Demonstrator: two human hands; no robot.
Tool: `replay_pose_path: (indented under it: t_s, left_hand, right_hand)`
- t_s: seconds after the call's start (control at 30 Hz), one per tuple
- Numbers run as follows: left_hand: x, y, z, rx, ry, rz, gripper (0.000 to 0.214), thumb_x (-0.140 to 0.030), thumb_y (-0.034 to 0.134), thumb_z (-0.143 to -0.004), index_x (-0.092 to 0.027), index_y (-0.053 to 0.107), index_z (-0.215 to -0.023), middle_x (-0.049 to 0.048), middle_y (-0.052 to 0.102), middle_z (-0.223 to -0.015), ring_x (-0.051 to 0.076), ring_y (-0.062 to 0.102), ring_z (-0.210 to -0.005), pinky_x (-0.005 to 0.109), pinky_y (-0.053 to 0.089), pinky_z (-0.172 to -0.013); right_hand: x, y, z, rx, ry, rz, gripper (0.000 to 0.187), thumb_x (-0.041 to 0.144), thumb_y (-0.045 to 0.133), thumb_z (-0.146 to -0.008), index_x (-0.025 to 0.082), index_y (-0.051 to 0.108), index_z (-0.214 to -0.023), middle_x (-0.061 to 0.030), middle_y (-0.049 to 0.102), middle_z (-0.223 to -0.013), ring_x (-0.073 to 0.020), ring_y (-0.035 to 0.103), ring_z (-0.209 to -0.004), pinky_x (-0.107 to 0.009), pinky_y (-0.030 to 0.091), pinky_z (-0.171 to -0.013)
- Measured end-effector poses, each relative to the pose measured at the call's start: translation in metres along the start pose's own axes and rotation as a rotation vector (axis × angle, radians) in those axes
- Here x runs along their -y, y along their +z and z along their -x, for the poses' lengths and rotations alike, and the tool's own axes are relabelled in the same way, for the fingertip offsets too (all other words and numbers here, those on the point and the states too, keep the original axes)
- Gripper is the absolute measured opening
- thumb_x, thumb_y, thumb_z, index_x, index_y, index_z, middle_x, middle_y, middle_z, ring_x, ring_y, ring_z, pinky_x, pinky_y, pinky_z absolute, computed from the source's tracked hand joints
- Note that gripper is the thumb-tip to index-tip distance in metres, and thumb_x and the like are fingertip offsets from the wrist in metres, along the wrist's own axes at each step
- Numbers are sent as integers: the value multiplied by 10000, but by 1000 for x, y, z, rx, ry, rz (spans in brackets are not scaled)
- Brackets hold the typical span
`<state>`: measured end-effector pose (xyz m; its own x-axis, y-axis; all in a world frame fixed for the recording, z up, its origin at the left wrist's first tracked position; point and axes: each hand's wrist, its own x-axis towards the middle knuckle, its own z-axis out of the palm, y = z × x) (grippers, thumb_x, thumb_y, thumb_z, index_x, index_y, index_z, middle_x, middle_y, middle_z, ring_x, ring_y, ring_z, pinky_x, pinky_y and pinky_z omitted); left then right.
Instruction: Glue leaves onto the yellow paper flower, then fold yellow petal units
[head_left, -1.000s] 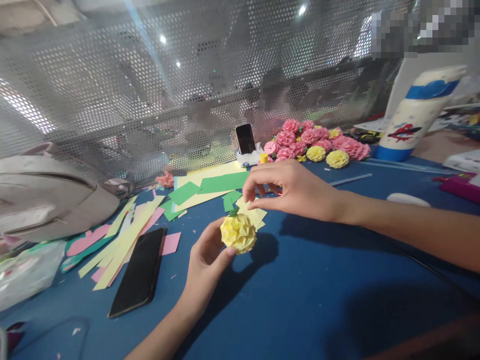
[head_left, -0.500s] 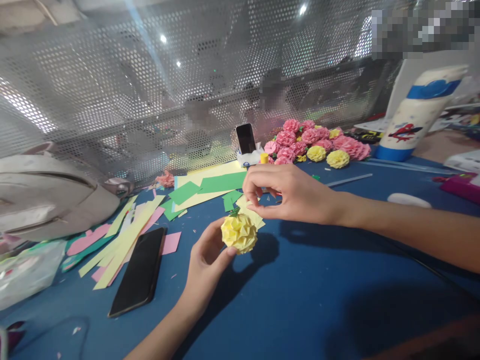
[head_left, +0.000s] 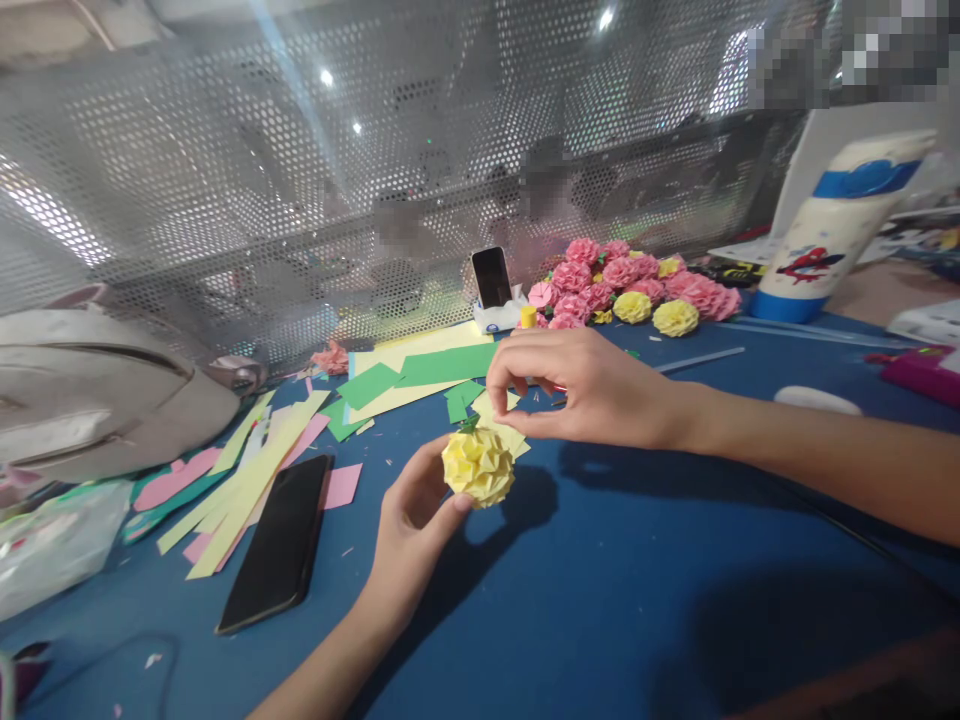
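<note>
A round yellow paper flower point(head_left: 480, 468) with many folded petals is held above the blue table, between the thumb and fingers of my left hand point(head_left: 416, 505). A bit of green paper point(head_left: 469, 424) shows at the flower's top. My right hand point(head_left: 570, 385) is just above and to the right of the flower. Its thumb and fingers are pressed together in a pinch; what lies between the tips, if anything, is too small to make out. Behind the flower are green paper pieces point(head_left: 461, 402) and a yellow paper piece point(head_left: 504, 425).
Yellow paper strips point(head_left: 259, 480) and a black phone point(head_left: 277, 545) lie left. Pink and yellow paper flowers point(head_left: 622, 280) are heaped at the back, near a smaller upright phone point(head_left: 492, 277). A water bottle point(head_left: 840, 230) stands right, a pale backpack point(head_left: 112, 390) left.
Almost nothing differs. My right hand has shifted very slightly; the flower and my left hand are where they were.
</note>
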<state>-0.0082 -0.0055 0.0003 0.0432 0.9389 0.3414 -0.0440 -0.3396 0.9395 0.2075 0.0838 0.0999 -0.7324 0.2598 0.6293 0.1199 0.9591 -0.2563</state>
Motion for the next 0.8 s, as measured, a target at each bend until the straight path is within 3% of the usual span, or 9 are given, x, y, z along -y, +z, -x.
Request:
replay_pose_path:
  t_s: [0.37,0.6,0.8]
  left_hand:
    - [-1,0,-1,-11,-2,-14,430,-423,775,-833,-232,665,-1202,70,720,-1169,238,678,-1079,311,541,-931]
    - [-2,1,0,-25,-4,-15,425,-419,782,-826,-236,671,-1193,67,726,-1168,234,687,-1069,307,545,-922]
    - [-2,2,0,-14,-6,-10,426,-433,777,-828,-245,672,-1195,62,724,-1172,233,681,-1079,303,542,-927]
  right_hand:
    - [-1,-2,3,-42,-89,-56,111,93,634,-938,123,725,-881,-42,728,-852,-122,638,-773,-220,464,-721]
    - [2,-1,2,-28,30,-17,104,149,715,-888,146,670,-794,4,697,-771,-107,602,-689,-223,409,-649]
    - [1,-2,1,26,66,-13,92,176,618,-946,166,694,-895,4,706,-820,-104,590,-695,-237,367,-629]
